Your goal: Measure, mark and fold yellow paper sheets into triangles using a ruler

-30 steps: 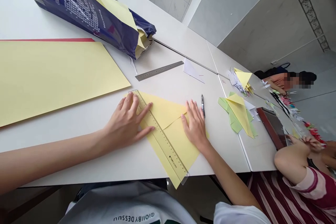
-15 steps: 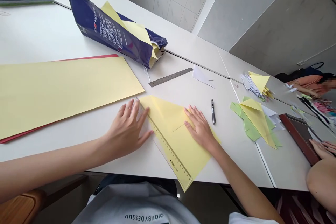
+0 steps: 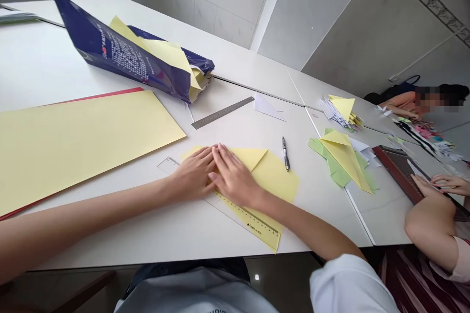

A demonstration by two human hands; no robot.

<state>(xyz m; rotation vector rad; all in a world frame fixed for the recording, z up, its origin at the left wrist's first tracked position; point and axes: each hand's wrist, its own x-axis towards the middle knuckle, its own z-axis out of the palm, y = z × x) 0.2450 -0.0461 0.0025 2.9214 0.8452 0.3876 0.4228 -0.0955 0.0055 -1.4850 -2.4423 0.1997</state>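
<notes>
One white surface (image 3: 128,244) spreads beneath your work. At nine o'clock from your hands lies the broad yellow sheet (image 3: 91,142), with a red sheet (image 3: 125,92) showing along its far edge. Between ten and eleven rests the navy bag (image 3: 161,73), yellow paper sticking out of it. The folded yellow sheet (image 3: 277,176) lies directly in front of you, under both hands, its lowest corner pointing between four and five o'clock at the surface's near edge. Well out at three sits a dark brown case (image 3: 394,171); nearer you, also toward three, are layered green and yellow papers (image 3: 336,161). Your left hand (image 3: 193,173) lies palm down on the folded sheet's upper left part, fingers straight and close together; your right hand (image 3: 235,176) lies flat against it, fingers extended, fingertips meeting. Neither curls around anything; what the palms cover is hidden. Slanting from ten toward four, a clear ruler (image 3: 257,222) runs beneath your hands, overlapping the folded sheet's near-left edge. A steel ruler (image 3: 222,113) lies at twelve, a white paper triangle (image 3: 265,106) just beside its end between one and two, and a pen (image 3: 285,155) between two and three.
</notes>
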